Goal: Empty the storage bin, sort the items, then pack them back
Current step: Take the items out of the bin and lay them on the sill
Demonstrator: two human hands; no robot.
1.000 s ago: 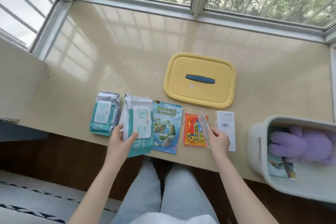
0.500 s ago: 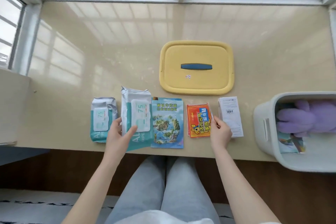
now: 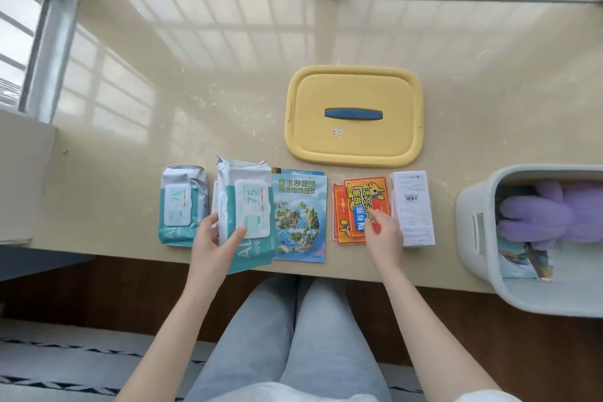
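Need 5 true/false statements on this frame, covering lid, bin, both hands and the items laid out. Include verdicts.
1. The yellow plastic lid with a blue handle sits on the pale grey plastic storage bin. False: it lies flat on the beige counter, apart from the bin.
2. The left hand grips the larger teal wet-wipe pack. True.
3. The bin is empty. False: a purple plush toy and printed paper are inside.
4. The right hand touches the red-orange packets. True.
5. The white box lies inside the bin. False: it lies on the counter, between the packets and the bin.
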